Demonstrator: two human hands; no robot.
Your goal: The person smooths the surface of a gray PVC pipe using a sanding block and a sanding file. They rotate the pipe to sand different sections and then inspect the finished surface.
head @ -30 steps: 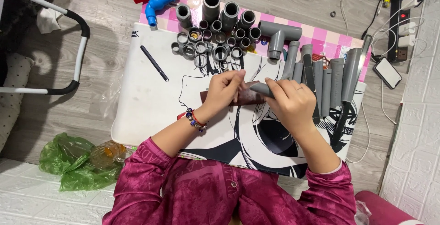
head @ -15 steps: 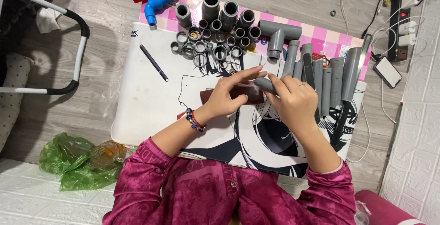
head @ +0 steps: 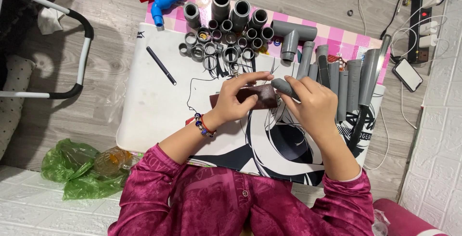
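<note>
The left hand (head: 239,100) has slid its brown sandpaper sheet (head: 256,96) along to meet the short grey pipe (head: 285,87) gripped in the right hand (head: 310,107); the hands are now together, pipe end wrapped, sanding underway beside the grey pipes (head: 346,87).

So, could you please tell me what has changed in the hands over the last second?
The left hand has spread flatter over the dark brown sheet, which now shows wider. The right hand keeps hold of the short grey pipe against the sheet. The grey fittings, the black pen and the row of pipes lie as before.
</note>
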